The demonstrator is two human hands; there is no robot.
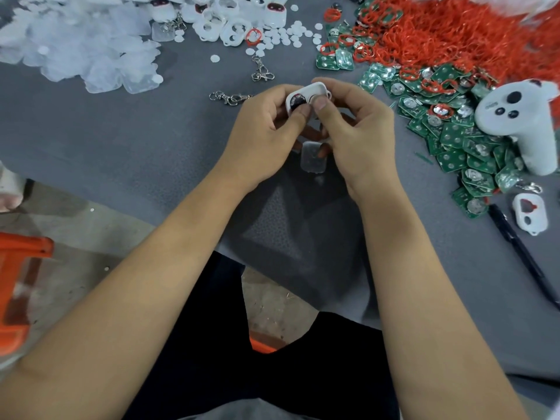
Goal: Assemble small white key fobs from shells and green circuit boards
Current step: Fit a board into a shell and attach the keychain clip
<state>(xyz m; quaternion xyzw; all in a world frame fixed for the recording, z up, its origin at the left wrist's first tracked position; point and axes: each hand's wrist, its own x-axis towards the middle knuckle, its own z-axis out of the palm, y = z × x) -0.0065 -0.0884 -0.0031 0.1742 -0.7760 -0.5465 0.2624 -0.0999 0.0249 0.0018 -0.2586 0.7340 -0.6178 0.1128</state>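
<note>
— Where's the fob now?

— Up off the desk (121, 122), over its middle. The left hand (263, 137) and the right hand (360, 137) both pinch the white key fob (307, 97), thumbs pressed on its face. I'd call it the closing step: squeezing the shell shut around what's inside.

— Can you see a board in it?

— No, only a dark round window at the left end. Whether the board is seated, I can't tell.

— And that clear bit below?

— A translucent cover (313, 157) under the right hand's curled fingers; held or just lying there, I can't say.

— Next?

— Likely even thumb pressure along the seam until it snaps. Then a fresh part: green circuit boards (454, 137) heaped along the right edge, white shells (230, 28) at the far edge, red rubber rings (454, 31) in the far right corner, keyring clasps (230, 97) just left of the hands.
</note>
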